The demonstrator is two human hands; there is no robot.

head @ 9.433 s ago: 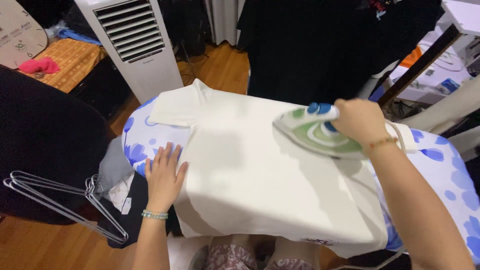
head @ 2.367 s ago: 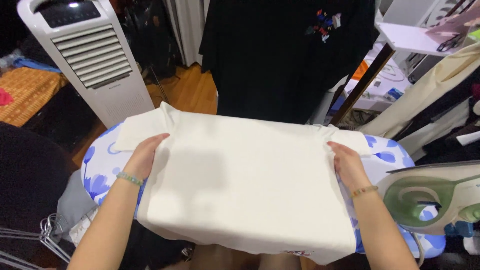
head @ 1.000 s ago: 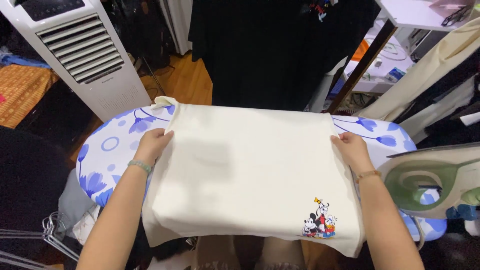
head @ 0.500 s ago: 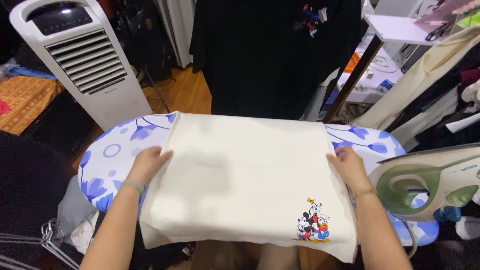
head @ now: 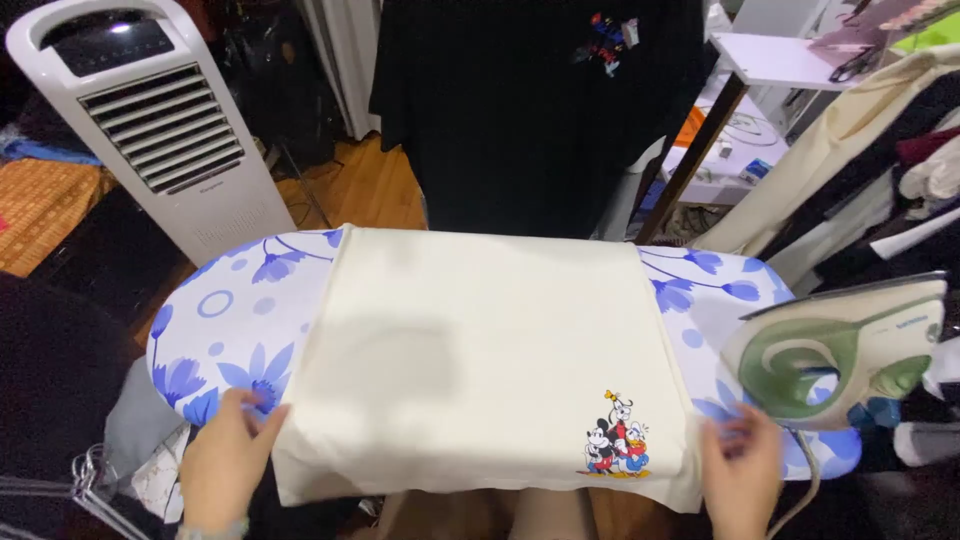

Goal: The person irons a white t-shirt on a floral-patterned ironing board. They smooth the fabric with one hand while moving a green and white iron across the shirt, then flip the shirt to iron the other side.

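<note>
Standing at about ten o'clock, a white tower fan (head: 160, 130) rose behind the ironing board (head: 225, 320), with an orange patterned cloth (head: 40, 205) on the floor at nine. Wire hangers (head: 60, 490) poked in at your eight o'clock, below the board's rounded end.

Your left hand (head: 225, 465) lay at seven o'clock with fingers spread, flat on the near left corner of the cream garment (head: 480, 350); it pinched nothing that you could see. That garment was spread smooth across the middle of the blue-flowered board, its hem hanging over the near edge, a small cartoon print (head: 615, 445) near its lower right corner.

At twelve o'clock a black shirt (head: 540, 110) hung just behind the board, over wooden flooring (head: 370, 190).

Your right hand (head: 742, 475) was at five o'clock, open and blurred, by the garment's near right corner; whether it touched the fabric could not be told. A green and white iron (head: 840, 350) stood upright on the board's end at three o'clock, apart from that hand. Pale clothes (head: 840, 150) hung at two.
</note>
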